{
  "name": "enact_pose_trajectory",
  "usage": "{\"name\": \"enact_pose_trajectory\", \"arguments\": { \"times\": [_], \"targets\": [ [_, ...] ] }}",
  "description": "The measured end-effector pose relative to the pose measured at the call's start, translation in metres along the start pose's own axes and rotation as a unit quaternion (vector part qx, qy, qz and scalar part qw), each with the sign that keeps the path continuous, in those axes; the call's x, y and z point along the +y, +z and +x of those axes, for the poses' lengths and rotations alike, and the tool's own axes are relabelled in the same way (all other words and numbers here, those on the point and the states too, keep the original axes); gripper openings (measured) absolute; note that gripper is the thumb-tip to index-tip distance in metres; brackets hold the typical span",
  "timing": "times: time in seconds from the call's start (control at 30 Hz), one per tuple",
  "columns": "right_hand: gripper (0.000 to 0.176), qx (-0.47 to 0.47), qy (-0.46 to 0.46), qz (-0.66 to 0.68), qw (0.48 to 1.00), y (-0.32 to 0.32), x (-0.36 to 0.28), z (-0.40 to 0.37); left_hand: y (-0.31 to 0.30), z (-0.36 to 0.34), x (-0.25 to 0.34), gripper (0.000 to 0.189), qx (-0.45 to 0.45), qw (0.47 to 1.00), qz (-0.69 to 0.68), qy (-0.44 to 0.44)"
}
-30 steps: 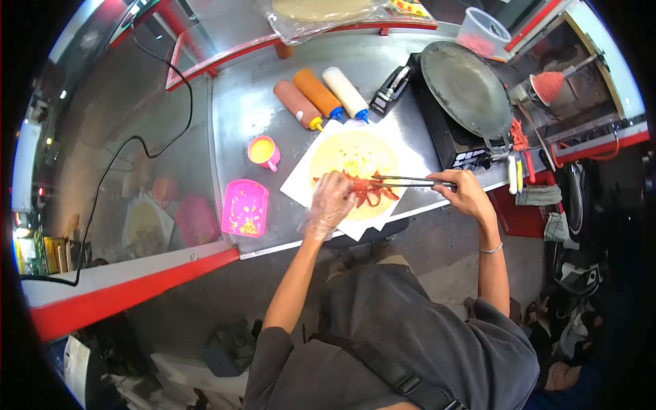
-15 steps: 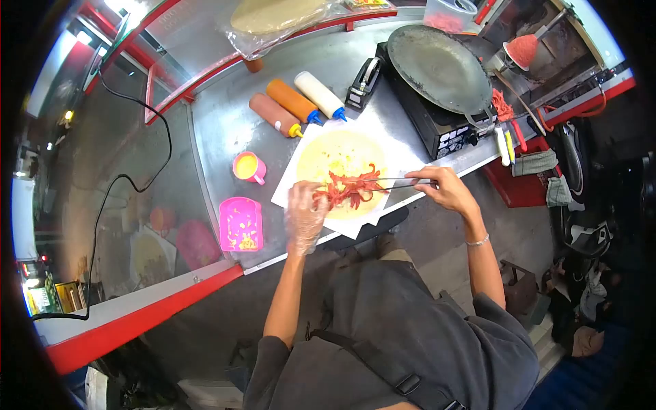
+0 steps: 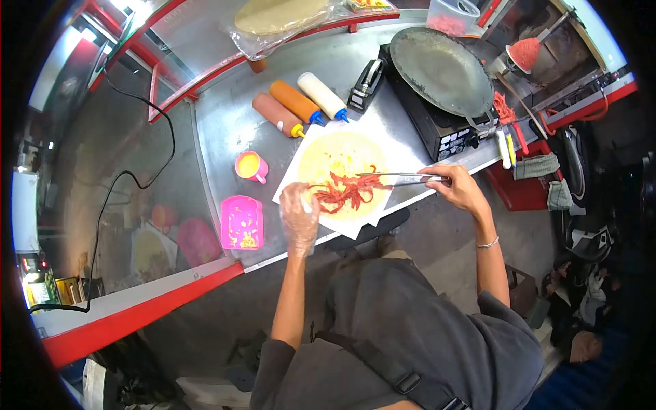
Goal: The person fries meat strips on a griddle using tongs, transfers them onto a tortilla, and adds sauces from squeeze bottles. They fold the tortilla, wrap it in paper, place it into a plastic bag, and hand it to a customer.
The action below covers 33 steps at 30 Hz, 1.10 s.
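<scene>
The right hand (image 3: 462, 188) clamps one tongs (image 3: 396, 174) at red strips (image 3: 348, 194) on one wrap (image 3: 320, 154), the left hand's (image 3: 299, 215) grip unclear, paper (image 3: 350, 231) overhanging the counter (image 3: 217, 154) edge, steel reaching leftward to one cup (image 3: 264, 170), one tray (image 3: 239, 204).

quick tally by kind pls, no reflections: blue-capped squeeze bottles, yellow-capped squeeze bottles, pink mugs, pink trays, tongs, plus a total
Blue-capped squeeze bottles: 2
Yellow-capped squeeze bottle: 1
Pink mug: 1
Pink tray: 1
Tongs: 1
Total: 6
</scene>
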State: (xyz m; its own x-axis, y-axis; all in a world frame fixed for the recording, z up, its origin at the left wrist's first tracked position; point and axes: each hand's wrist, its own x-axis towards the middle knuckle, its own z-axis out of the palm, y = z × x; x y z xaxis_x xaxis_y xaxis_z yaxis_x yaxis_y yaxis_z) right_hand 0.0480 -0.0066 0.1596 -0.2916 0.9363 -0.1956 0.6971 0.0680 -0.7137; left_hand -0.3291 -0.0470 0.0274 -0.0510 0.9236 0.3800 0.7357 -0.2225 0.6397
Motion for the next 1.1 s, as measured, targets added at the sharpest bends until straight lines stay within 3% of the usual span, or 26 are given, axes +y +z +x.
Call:
{"name": "enact_pose_trajectory", "arguments": {
  "times": [0.07, 0.1, 0.13, 0.2, 0.3, 0.37, 0.47, 0.53, 0.6, 0.67, 0.73, 0.83, 0.9, 1.0, 1.1],
  "targets": [
    [0.029, -0.003, -0.001, -0.015, 1.000, -0.004, 0.005, -0.009, -0.009, 0.011, -0.005, 0.032, 0.013, 0.997, 0.076, 0.002],
    [0.029, -0.004, 0.028, -0.040, 0.999, -0.005, 0.011, -0.012, -0.003, 0.008, -0.022, 0.025, -0.062, 0.998, 0.017, -0.024],
    [0.030, -0.004, 0.055, -0.067, 0.996, -0.007, 0.019, -0.012, -0.001, 0.007, -0.022, 0.025, -0.060, 0.998, 0.015, -0.025],
    [0.030, 0.022, 0.024, -0.049, 0.998, -0.003, 0.032, -0.015, 0.001, 0.006, -0.020, 0.018, -0.107, 0.994, -0.023, -0.008],
    [0.028, 0.049, 0.016, -0.099, 0.994, -0.007, 0.029, -0.010, 0.011, 0.001, -0.011, 0.015, -0.095, 0.990, -0.088, -0.059],
    [0.026, 0.105, -0.083, -0.084, 0.987, -0.009, 0.022, 0.000, 0.017, -0.002, -0.008, 0.015, -0.098, 0.984, -0.117, -0.088],
    [0.025, 0.068, -0.134, -0.083, 0.985, 0.006, 0.025, 0.027, 0.013, 0.000, 0.004, 0.022, -0.103, 0.963, -0.203, -0.144],
    [0.027, 0.054, -0.092, -0.074, 0.991, 0.003, 0.006, 0.027, 0.009, -0.001, 0.009, 0.032, -0.042, 0.999, -0.011, -0.024],
    [0.029, 0.026, -0.049, -0.061, 0.997, 0.002, -0.011, 0.022, 0.013, 0.000, 0.016, 0.038, -0.045, 0.999, -0.015, -0.006],
    [0.033, 0.011, -0.122, -0.046, 0.991, 0.028, 0.013, 0.032, 0.019, 0.000, 0.021, 0.043, -0.053, 0.998, -0.016, 0.011],
    [0.030, 0.001, -0.103, -0.019, 0.995, 0.026, 0.014, 0.031, 0.031, 0.014, 0.027, 0.048, -0.053, 0.996, -0.033, 0.057],
    [0.030, 0.041, -0.023, 0.021, 0.999, -0.006, 0.023, 0.006, 0.045, 0.021, 0.035, 0.049, -0.091, 0.992, -0.031, 0.085],
    [0.028, 0.066, -0.011, -0.067, 0.996, -0.018, 0.033, -0.010, 0.058, 0.024, 0.039, 0.041, -0.173, 0.978, 0.035, 0.112],
    [0.025, 0.079, 0.012, -0.097, 0.992, -0.010, 0.055, -0.020, 0.067, 0.016, 0.039, 0.038, -0.130, 0.974, 0.005, 0.184],
    [0.022, 0.130, 0.005, -0.069, 0.989, -0.009, 0.070, -0.020, 0.065, 0.011, 0.042, 0.040, -0.152, 0.976, 0.013, 0.153]
  ]
}}
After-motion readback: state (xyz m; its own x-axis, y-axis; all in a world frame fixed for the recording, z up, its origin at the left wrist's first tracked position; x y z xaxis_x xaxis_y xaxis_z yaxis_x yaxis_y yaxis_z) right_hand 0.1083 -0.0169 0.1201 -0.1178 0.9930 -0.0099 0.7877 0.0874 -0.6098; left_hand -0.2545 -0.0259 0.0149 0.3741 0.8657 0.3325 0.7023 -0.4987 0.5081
